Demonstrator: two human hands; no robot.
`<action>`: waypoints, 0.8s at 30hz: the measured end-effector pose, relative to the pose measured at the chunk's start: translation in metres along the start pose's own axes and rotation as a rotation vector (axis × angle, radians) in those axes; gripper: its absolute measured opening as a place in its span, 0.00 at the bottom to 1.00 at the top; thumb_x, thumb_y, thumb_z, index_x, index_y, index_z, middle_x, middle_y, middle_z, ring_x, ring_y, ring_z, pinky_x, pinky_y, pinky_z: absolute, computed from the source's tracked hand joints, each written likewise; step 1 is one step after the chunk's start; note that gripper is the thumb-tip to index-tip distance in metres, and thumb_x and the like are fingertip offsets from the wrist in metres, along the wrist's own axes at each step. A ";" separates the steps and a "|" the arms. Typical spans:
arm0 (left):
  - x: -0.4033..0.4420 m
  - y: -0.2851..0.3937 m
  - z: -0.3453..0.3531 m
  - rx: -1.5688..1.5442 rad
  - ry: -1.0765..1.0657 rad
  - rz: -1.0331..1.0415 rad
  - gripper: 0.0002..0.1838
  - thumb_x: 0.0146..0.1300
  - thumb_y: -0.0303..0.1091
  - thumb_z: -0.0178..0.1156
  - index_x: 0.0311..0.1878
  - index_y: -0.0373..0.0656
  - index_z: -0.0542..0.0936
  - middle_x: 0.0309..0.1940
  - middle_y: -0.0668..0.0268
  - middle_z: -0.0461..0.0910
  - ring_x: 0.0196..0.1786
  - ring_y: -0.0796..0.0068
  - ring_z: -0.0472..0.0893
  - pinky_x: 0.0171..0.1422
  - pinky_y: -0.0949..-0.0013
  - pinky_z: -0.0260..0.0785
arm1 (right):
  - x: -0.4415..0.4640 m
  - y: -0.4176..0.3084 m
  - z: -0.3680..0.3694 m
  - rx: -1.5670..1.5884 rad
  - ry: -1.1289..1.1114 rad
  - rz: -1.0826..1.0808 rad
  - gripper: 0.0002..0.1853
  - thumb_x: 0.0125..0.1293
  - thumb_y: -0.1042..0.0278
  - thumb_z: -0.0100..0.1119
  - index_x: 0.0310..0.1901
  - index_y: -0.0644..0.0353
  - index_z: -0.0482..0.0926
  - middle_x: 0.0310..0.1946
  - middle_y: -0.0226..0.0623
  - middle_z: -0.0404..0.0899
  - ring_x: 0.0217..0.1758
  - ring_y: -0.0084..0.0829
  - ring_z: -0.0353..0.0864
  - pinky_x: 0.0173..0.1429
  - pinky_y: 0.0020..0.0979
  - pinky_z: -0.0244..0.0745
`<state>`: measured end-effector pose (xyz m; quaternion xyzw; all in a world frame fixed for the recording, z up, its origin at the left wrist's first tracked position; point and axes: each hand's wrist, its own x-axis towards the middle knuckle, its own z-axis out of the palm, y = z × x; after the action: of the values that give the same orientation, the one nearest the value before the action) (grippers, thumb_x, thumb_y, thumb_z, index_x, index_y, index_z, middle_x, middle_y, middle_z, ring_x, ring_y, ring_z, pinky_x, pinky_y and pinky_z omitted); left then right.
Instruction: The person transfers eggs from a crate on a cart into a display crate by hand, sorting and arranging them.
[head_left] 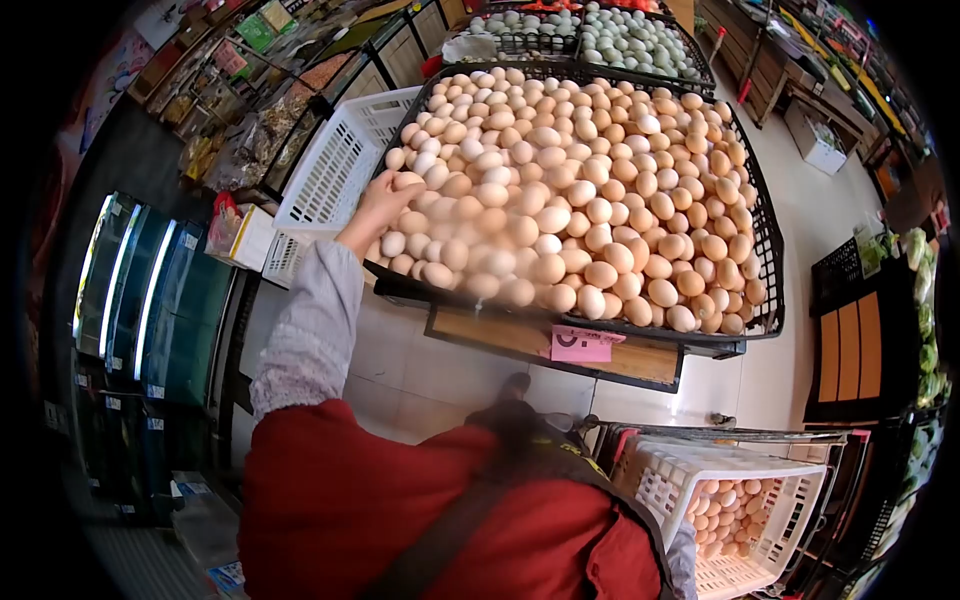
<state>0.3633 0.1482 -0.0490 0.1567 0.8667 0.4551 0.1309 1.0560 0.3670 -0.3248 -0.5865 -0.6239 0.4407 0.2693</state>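
Observation:
My left hand (383,207) reaches to the left edge of a large black crate (772,250) heaped with brown and pale eggs (600,210). Its fingers are curled against an egg (407,181) at the side of the heap, partly covering it. My right hand is hidden; only a bit of its grey sleeve (683,562) shows beside a white plastic basket (680,455) at the lower right. More brown eggs (728,515) lie inside that basket. A blurred patch hazes the lower left of the heap.
A white slatted crate (335,165) stands left of the egg crate. Behind it are crates of pale greenish eggs (640,42). A pink price card (582,345) hangs at the front. Glass tanks (165,300) line the left, with vegetables (925,320) at the right.

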 end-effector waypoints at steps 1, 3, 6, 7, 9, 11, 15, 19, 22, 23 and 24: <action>0.003 0.002 -0.009 0.044 0.005 -0.017 0.25 0.52 0.44 0.69 0.47 0.36 0.77 0.39 0.64 0.79 0.38 0.76 0.77 0.38 0.71 0.72 | 0.000 0.001 0.000 -0.007 0.003 0.011 0.22 0.56 0.65 0.64 0.53 0.59 0.75 0.59 0.42 0.64 0.53 0.35 0.73 0.47 0.28 0.74; 0.028 -0.013 -0.022 0.192 0.018 -0.084 0.26 0.51 0.47 0.68 0.45 0.36 0.77 0.38 0.64 0.79 0.38 0.75 0.77 0.36 0.70 0.72 | 0.001 0.001 -0.002 -0.015 0.010 0.031 0.22 0.56 0.63 0.64 0.53 0.59 0.75 0.58 0.42 0.64 0.53 0.34 0.73 0.47 0.28 0.73; 0.051 -0.036 -0.031 0.310 0.014 -0.137 0.29 0.51 0.55 0.65 0.44 0.37 0.77 0.37 0.64 0.79 0.36 0.74 0.77 0.30 0.69 0.70 | 0.002 0.000 -0.005 -0.023 0.024 0.059 0.22 0.58 0.62 0.63 0.54 0.58 0.74 0.58 0.41 0.65 0.52 0.34 0.73 0.46 0.27 0.73; 0.056 -0.040 -0.033 0.280 0.006 -0.126 0.31 0.50 0.59 0.64 0.44 0.38 0.76 0.37 0.65 0.78 0.36 0.73 0.77 0.27 0.68 0.68 | 0.002 0.001 -0.006 -0.026 0.029 0.070 0.22 0.58 0.61 0.63 0.54 0.58 0.74 0.57 0.41 0.65 0.52 0.34 0.73 0.46 0.27 0.73; 0.063 -0.042 -0.036 0.282 -0.039 -0.163 0.32 0.51 0.60 0.63 0.47 0.40 0.75 0.40 0.64 0.78 0.39 0.73 0.77 0.29 0.69 0.67 | 0.002 0.003 -0.008 -0.027 0.038 0.086 0.22 0.59 0.60 0.62 0.54 0.58 0.74 0.57 0.40 0.66 0.52 0.33 0.73 0.45 0.27 0.73; 0.063 -0.040 -0.040 0.286 -0.086 -0.202 0.33 0.52 0.61 0.62 0.50 0.43 0.75 0.43 0.64 0.78 0.42 0.74 0.76 0.31 0.69 0.66 | 0.002 0.004 -0.011 -0.032 0.043 0.104 0.22 0.60 0.59 0.62 0.54 0.58 0.74 0.56 0.40 0.67 0.52 0.33 0.73 0.45 0.27 0.73; 0.065 -0.032 -0.045 0.099 -0.264 -0.290 0.38 0.53 0.62 0.62 0.61 0.49 0.69 0.54 0.67 0.74 0.53 0.76 0.72 0.43 0.65 0.64 | 0.000 0.006 -0.020 -0.021 0.060 0.142 0.23 0.61 0.57 0.61 0.55 0.57 0.73 0.56 0.39 0.68 0.51 0.32 0.73 0.44 0.27 0.72; 0.068 -0.034 -0.042 0.063 -0.280 -0.239 0.37 0.56 0.59 0.62 0.64 0.49 0.68 0.55 0.69 0.74 0.54 0.78 0.72 0.47 0.67 0.67 | -0.006 0.010 -0.037 0.003 0.082 0.186 0.23 0.63 0.55 0.60 0.56 0.57 0.73 0.55 0.38 0.69 0.50 0.31 0.73 0.42 0.26 0.72; 0.050 -0.027 -0.039 -0.190 -0.333 -0.173 0.32 0.59 0.52 0.62 0.62 0.46 0.69 0.53 0.67 0.76 0.53 0.78 0.75 0.50 0.70 0.70 | -0.020 0.012 -0.067 0.106 0.136 0.273 0.23 0.64 0.53 0.59 0.56 0.56 0.72 0.54 0.37 0.70 0.50 0.30 0.73 0.42 0.26 0.72; 0.051 -0.029 -0.036 -0.193 -0.342 -0.172 0.32 0.59 0.52 0.62 0.62 0.46 0.69 0.53 0.67 0.76 0.53 0.78 0.75 0.50 0.70 0.70 | -0.025 0.012 -0.077 0.209 0.168 0.327 0.23 0.64 0.53 0.59 0.57 0.56 0.72 0.54 0.36 0.70 0.50 0.30 0.73 0.41 0.26 0.71; 0.053 -0.032 -0.035 -0.209 -0.327 -0.149 0.30 0.60 0.50 0.62 0.61 0.43 0.70 0.52 0.66 0.76 0.51 0.77 0.76 0.52 0.72 0.71 | -0.033 -0.003 -0.082 0.478 0.263 0.419 0.24 0.69 0.51 0.53 0.61 0.55 0.68 0.52 0.32 0.71 0.44 0.24 0.72 0.32 0.21 0.67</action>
<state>0.2971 0.1252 -0.0601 0.1495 0.7913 0.4999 0.3188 1.1301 0.3550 -0.2777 -0.6739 -0.3289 0.5407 0.3813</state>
